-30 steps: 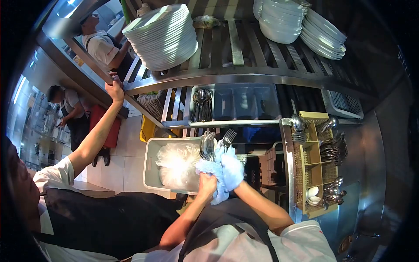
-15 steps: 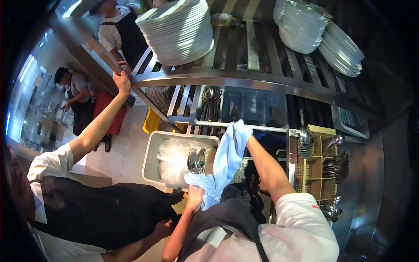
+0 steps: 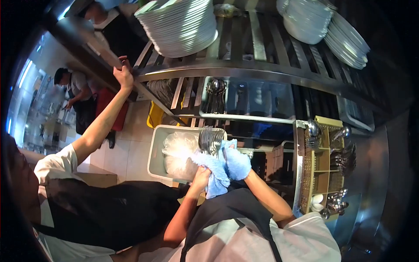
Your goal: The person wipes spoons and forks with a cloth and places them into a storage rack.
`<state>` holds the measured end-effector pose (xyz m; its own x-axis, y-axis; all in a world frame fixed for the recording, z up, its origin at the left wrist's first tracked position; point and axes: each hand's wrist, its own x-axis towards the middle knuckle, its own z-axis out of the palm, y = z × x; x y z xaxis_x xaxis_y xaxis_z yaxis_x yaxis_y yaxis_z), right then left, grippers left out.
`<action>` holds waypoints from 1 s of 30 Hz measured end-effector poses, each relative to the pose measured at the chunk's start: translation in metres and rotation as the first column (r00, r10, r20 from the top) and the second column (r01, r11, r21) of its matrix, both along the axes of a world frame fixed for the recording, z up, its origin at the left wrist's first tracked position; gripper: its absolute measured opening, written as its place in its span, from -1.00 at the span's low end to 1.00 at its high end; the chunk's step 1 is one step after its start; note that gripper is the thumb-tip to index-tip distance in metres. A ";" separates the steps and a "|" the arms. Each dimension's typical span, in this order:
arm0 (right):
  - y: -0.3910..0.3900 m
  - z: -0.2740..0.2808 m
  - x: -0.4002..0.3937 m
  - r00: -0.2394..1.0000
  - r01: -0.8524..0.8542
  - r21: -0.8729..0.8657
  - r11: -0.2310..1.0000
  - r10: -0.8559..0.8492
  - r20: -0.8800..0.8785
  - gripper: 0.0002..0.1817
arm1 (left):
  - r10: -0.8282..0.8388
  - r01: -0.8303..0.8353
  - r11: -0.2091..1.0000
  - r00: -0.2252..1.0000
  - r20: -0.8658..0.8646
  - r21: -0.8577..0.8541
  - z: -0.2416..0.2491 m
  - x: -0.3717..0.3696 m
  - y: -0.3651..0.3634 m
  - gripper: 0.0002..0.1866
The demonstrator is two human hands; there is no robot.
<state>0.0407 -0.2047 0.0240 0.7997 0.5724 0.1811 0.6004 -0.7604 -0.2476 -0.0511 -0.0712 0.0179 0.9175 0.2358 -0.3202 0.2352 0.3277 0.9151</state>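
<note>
A bundle of several forks (image 3: 211, 139) points tines-up, its lower ends wrapped in a light blue cloth (image 3: 217, 176). My left hand (image 3: 201, 178) is closed around the cloth-wrapped fork handles; the handles themselves are hidden. Just to the right, my right hand (image 3: 238, 162) is mostly covered by the other part of the cloth and closed on it, right against the forks. Behind the forks stands a grey bin (image 3: 158, 170) with a clear plastic bag (image 3: 178, 150) in it.
At right, a divided cutlery basket (image 3: 322, 161) holds spoons and forks. A grey cutlery tray (image 3: 248, 117) sits beneath a slatted metal shelf (image 3: 244, 72) bearing stacked plates (image 3: 179, 30) and white bowls (image 3: 305, 22). A co-worker (image 3: 100, 209) stands close at left, one hand on the shelf post.
My right hand has come down with its end of the cloth, from above to beside the forks. The forks and my left hand have shifted slightly up and right in view.
</note>
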 end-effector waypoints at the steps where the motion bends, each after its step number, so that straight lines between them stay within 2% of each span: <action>1: 0.003 0.003 0.001 1.000 0.027 0.002 1.000 -0.027 0.000 -0.76 | -0.058 0.058 0.998 0.998 0.005 0.002 0.004 0.004 -0.002 -0.75; 2: 0.007 0.006 0.006 0.873 0.271 0.497 0.824 0.008 -0.488 -0.85 | -0.118 0.118 0.993 0.993 0.015 0.002 0.005 0.009 -0.004 -0.76; 3: 0.008 0.008 0.009 0.586 0.634 0.664 0.396 0.314 -0.747 -0.86 | -0.197 0.197 0.980 0.980 -0.022 -0.003 0.004 0.013 -0.002 -0.78; 4: 0.007 0.009 0.010 0.596 0.642 0.666 0.380 0.299 -0.745 -0.86 | -0.222 0.222 0.975 0.975 -0.019 -0.002 0.004 0.015 -0.004 -0.78; 6: 0.007 0.023 0.012 0.619 0.666 0.692 0.278 0.313 -0.721 -0.89 | -0.261 0.253 0.934 0.965 -0.002 0.251 0.014 0.018 -0.011 -0.80; 7: 0.000 0.030 0.012 0.584 0.676 0.624 0.392 0.232 -0.778 -0.93 | -0.278 0.265 0.911 0.960 -0.003 0.316 0.014 0.019 -0.012 -0.82; 8: 0.001 0.029 0.010 0.585 0.678 0.624 0.389 0.229 -0.778 -0.93 | -0.283 0.269 0.910 0.959 -0.003 0.316 0.014 0.018 -0.011 -0.82; 10: 0.006 0.021 0.009 0.693 0.639 0.755 0.151 0.313 -0.649 -0.96 | -0.317 0.303 0.874 0.948 -0.027 0.380 0.012 0.017 -0.009 -0.85; 12: 0.004 0.013 0.010 0.731 0.591 0.787 0.176 0.296 -0.615 -0.94 | -0.292 0.274 0.902 0.956 0.006 0.333 0.019 0.015 -0.011 -0.86; 14: 0.005 0.008 0.007 0.594 0.707 0.705 0.058 0.492 -0.637 -0.94 | -0.264 0.243 0.927 0.964 0.036 0.285 0.022 0.013 -0.010 -0.87; 15: 0.005 0.008 0.007 0.532 0.745 0.664 0.059 0.548 -0.645 -0.91 | -0.270 0.252 0.932 0.962 0.038 0.261 0.022 0.012 -0.008 -0.87; 19: 0.003 0.017 0.004 0.491 0.766 0.625 0.149 0.492 -0.719 -0.91 | -0.246 0.236 0.958 0.968 0.045 0.165 0.018 0.009 -0.007 -0.88; 21: 0.003 0.018 0.003 0.435 0.823 0.569 -0.003 0.647 -0.626 -0.88 | -0.247 0.233 0.954 0.968 0.052 0.189 0.011 0.006 -0.005 -0.89; 26: 0.003 0.011 -0.001 0.377 0.838 0.546 -0.010 0.734 -0.565 -0.83 | -0.276 0.260 0.945 0.959 0.060 0.200 0.008 0.003 -0.003 -0.89; 28: 0.001 0.016 -0.003 0.370 0.839 0.544 -0.017 0.751 -0.547 -0.83 | -0.199 0.183 0.976 0.971 0.135 0.117 0.002 0.003 -0.004 -0.87; 30: -0.001 0.020 -0.005 0.364 0.853 0.511 -0.105 0.821 -0.440 -0.86 | -0.216 0.195 0.969 0.967 0.137 0.148 0.007 0.003 -0.005 -0.86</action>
<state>0.0359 -0.2054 0.0441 0.8473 0.4949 -0.1929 -0.5226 0.7117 -0.4693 -0.0478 -0.0763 0.0249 0.9859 0.0679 -0.1529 0.1405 0.1603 0.9770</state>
